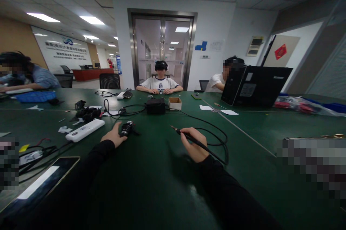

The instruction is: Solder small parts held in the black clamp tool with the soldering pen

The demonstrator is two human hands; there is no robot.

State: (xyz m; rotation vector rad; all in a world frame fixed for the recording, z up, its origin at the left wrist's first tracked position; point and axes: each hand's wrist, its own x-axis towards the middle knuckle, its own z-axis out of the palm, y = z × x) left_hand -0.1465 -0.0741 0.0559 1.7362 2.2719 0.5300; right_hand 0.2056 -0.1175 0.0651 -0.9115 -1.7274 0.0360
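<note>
In the head view, the right hand (195, 151) grips a slim black pen-shaped tool (187, 135) like a pencil; its narrow pointed tip is off the table, aimed forward and left. The left hand (115, 134) reaches to a small black cylindrical device (127, 128) on the green tabletop (151, 172), thumb and fingers against its left side; whether they pinch it firmly cannot be told.

A white elongated power strip (85, 130) just left of that hand bears a short dark marking, too small to read surely. The pale wall sign (65, 48) at far left carries a blue wave-like logo over Chinese characters, blurred in part. The black computer case (259, 87) at right has white labels with illegible print. The white T-shirt (161, 83) of the person opposite shows a printed figure and lettering too small to read surely.

Green surface stretches between the hands and toward the wearer. A black rectangular box (155, 106) and a small open-topped white carton (175, 104) stand beyond. A black cable (226, 143) loops around the tool hand's right; past it, a pale table seam (245, 131) runs diagonally.
</note>
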